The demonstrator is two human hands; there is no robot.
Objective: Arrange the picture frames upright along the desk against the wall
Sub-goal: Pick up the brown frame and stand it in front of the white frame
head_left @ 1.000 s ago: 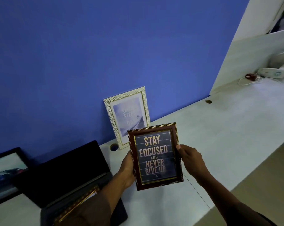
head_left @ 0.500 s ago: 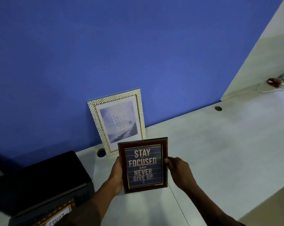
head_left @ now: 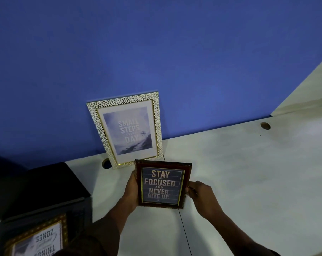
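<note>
Low in the centre of the picture, a brown frame (head_left: 163, 184) with a gold inner line reads "STAY FOCUSED AND NEVER GIVE UP" in gold letters on a dark lined ground. The left hand (head_left: 131, 191) grips its left edge and the right hand (head_left: 200, 195) pinches its right edge with thumb and fingertips, so both hands are closed on it. The frame stands roughly upright, facing the camera, over the pale desk (head_left: 248, 172); whether its lower edge touches the desk cannot be told.

Just behind it and a little to the left, a white frame (head_left: 126, 129) with a pebbled border leans upright against the blue wall (head_left: 156, 52). Its misty print reads "SMALL STEPS", a faint small word, then "DAY".

In the lower left corner a black box (head_left: 36, 193) sits open, its lid tilted up toward the wall. Inside lies a gold frame (head_left: 36, 239), seen upside down (only "ZONES" reads clearly; the other lines are cut off or blurred).

A round cable hole (head_left: 106, 163) shows beside the white frame's lower left corner, and another hole (head_left: 265, 126) lies at the right, near the wall.
</note>
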